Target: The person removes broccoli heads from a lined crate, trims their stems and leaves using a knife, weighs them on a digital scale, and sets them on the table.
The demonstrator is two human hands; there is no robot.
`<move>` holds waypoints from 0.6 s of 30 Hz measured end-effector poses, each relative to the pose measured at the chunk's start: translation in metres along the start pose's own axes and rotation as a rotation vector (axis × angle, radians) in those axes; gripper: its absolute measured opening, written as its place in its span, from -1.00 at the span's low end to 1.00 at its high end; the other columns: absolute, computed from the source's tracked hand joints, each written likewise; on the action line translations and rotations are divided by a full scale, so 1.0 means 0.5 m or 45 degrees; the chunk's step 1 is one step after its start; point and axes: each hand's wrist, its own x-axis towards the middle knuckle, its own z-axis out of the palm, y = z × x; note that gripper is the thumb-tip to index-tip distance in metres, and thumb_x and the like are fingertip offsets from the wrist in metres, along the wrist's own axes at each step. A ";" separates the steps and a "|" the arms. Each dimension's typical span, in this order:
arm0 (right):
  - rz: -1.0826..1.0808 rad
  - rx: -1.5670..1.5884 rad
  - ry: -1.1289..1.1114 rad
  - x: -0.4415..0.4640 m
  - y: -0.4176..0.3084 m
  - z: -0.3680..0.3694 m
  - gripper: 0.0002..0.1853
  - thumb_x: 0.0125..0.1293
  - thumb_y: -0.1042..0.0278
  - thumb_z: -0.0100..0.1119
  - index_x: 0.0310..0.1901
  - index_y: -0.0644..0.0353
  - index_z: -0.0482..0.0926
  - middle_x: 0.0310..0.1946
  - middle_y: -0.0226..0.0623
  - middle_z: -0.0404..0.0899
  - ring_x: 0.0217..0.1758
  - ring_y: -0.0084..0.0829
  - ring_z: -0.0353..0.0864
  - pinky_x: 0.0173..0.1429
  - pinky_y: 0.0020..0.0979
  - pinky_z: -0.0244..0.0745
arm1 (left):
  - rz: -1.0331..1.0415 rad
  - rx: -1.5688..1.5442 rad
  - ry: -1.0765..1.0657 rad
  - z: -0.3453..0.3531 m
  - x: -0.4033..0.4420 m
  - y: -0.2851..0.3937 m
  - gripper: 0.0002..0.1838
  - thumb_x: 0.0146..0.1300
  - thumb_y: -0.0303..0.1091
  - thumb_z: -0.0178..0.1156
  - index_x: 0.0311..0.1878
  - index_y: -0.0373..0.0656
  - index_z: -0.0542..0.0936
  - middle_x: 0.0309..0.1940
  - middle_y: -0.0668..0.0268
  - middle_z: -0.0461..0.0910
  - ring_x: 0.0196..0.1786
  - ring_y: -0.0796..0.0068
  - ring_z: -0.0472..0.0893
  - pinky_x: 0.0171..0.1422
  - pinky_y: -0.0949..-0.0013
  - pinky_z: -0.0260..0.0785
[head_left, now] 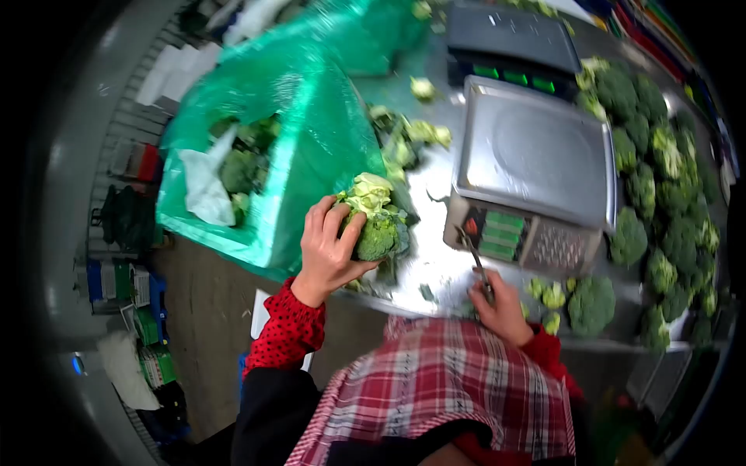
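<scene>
My left hand (330, 247) is closed round a head of broccoli (378, 236) at the near edge of the metal table, beside the green bag. Pale leafy pieces (371, 192) touch the broccoli's far side. In my right hand (503, 309) is a small knife (475, 260), its blade pointing away from me in front of the scale's display. The scale (536, 151) has a bare steel pan and a keypad on its near side. Just right of the knife hand lie small broccoli pieces (552, 296) and a larger broccoli head (591, 306).
A large green plastic bag (311, 132) lines a container at the left, with broccoli and a white sheet (208, 182) inside. Broccoli heads (680, 241) are heaped along the right side. Leaf trimmings (400, 144) lie between bag and scale. Shelving with boxes (144, 311) stands far left.
</scene>
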 end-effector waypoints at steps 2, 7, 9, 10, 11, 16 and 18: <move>-0.149 -0.066 0.031 0.007 -0.014 0.001 -0.63 0.27 0.42 0.26 0.11 0.18 0.50 -0.28 -0.14 0.65 -0.36 -0.11 0.68 -0.36 -0.27 0.51 | -0.020 -0.147 -0.102 0.024 -0.036 0.044 -0.19 -0.51 -0.14 0.59 -0.01 -0.19 0.59 -0.05 0.09 0.48 0.13 -0.13 0.46 0.14 -0.10 0.36; -0.392 -0.562 -0.208 0.034 0.012 0.046 -0.65 0.31 0.26 0.20 0.10 0.11 0.48 -0.36 -0.24 0.57 -0.55 -0.13 0.59 -0.50 -0.15 0.46 | 0.005 -0.353 -0.198 0.092 -0.120 0.105 -0.18 -0.51 -0.18 0.57 0.03 -0.17 0.58 0.03 0.09 0.43 0.23 -0.12 0.39 0.25 -0.23 0.28; -0.376 -0.630 -0.303 0.040 0.017 0.052 -0.66 0.32 0.25 0.18 0.08 0.14 0.47 -0.37 -0.21 0.58 -0.58 -0.12 0.58 -0.51 -0.14 0.46 | 0.008 -0.411 -0.229 0.102 -0.145 0.119 -0.19 -0.45 -0.17 0.57 0.06 -0.13 0.56 0.09 0.12 0.40 0.27 -0.10 0.35 0.30 -0.26 0.21; -0.371 -0.632 -0.322 0.043 0.016 0.054 -0.66 0.32 0.25 0.18 0.08 0.14 0.47 -0.37 -0.21 0.58 -0.58 -0.12 0.58 -0.51 -0.14 0.46 | -0.055 -0.418 -0.187 0.107 -0.153 0.125 -0.19 -0.43 -0.15 0.58 0.06 -0.11 0.54 0.09 0.13 0.39 0.26 -0.09 0.36 0.31 -0.25 0.21; -0.384 -0.625 -0.334 0.047 0.013 0.056 -0.67 0.33 0.25 0.16 0.08 0.15 0.46 -0.39 -0.20 0.58 -0.59 -0.11 0.58 -0.51 -0.13 0.47 | -0.113 -0.424 -0.144 0.113 -0.158 0.129 -0.18 -0.40 -0.13 0.58 0.07 -0.10 0.53 0.09 0.14 0.38 0.25 -0.07 0.36 0.32 -0.23 0.20; -0.324 -0.715 -0.397 0.060 -0.009 0.068 -0.66 0.33 0.31 0.11 0.10 0.19 0.41 -0.44 -0.14 0.58 -0.59 -0.07 0.60 -0.53 -0.10 0.48 | -0.187 -0.340 0.036 0.153 -0.173 0.125 -0.12 -0.27 0.10 0.57 0.11 -0.13 0.43 0.03 0.14 0.35 0.13 -0.02 0.38 0.24 -0.14 0.22; -0.302 -0.860 -0.427 0.065 -0.017 0.066 -0.68 0.27 0.35 0.11 0.03 0.21 0.40 -0.45 -0.10 0.59 -0.59 -0.06 0.61 -0.55 -0.10 0.49 | -0.189 -0.343 0.045 0.159 -0.171 0.126 -0.16 -0.25 0.11 0.55 0.09 -0.11 0.44 0.04 0.16 0.35 0.15 0.01 0.38 0.26 -0.14 0.21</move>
